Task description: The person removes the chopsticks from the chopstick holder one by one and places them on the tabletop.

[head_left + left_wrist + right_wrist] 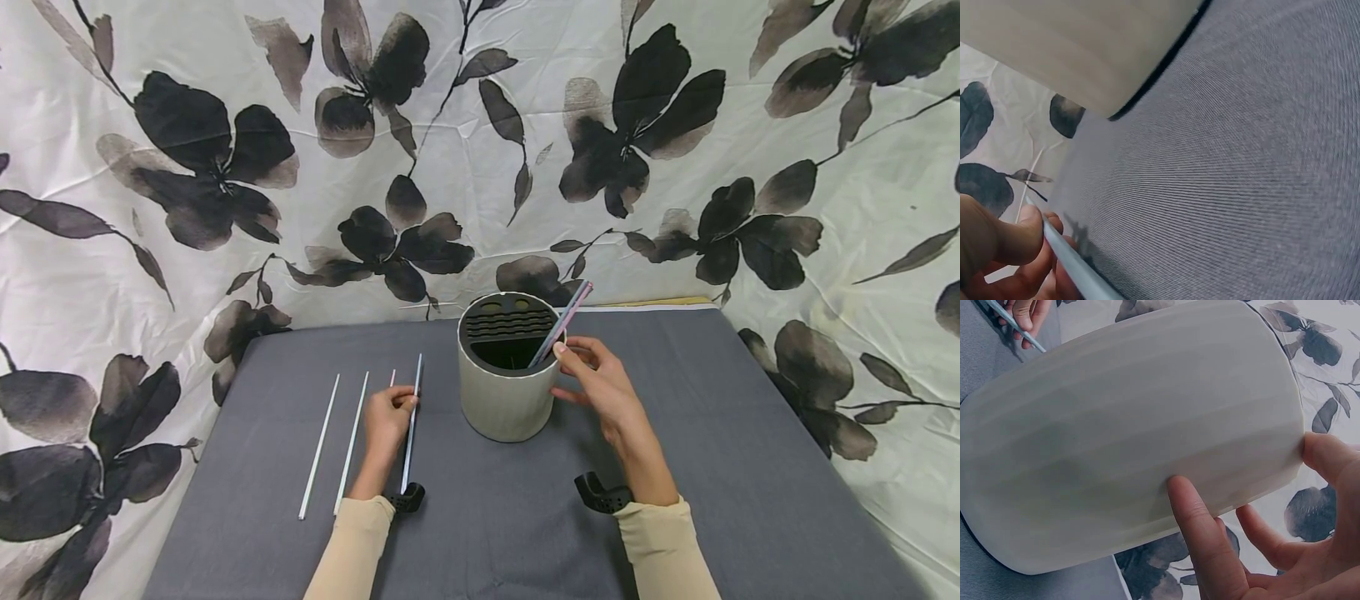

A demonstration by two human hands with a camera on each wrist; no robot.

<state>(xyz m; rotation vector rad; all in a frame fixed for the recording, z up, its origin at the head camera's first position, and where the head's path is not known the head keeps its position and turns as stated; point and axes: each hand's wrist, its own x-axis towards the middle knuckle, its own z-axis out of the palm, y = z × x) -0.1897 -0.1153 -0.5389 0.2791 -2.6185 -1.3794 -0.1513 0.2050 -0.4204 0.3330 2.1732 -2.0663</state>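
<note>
My left hand [387, 422] pinches a light blue straw [411, 433] between thumb and fingertips, low over the grey cloth. In the left wrist view, this straw [1079, 269] slants away from the thumb. Just left of it lies a pink straw [393, 377], mostly hidden by the hand. Two pale straws [320, 446] [352, 442] lie farther left. My right hand [607, 383] touches the side of a round cream holder [506, 408] with spread fingers, thumb at the rim. Blue and pink straws [567, 317] lean inside the holder's opening.
The holder's dark lid [502, 312] has wavy ridges beside the opening. Grey cloth [480, 517] covers the table. A white sheet with dark flowers [487, 183] hangs behind and at both sides. A yellow strip [652, 302] shows along the back edge.
</note>
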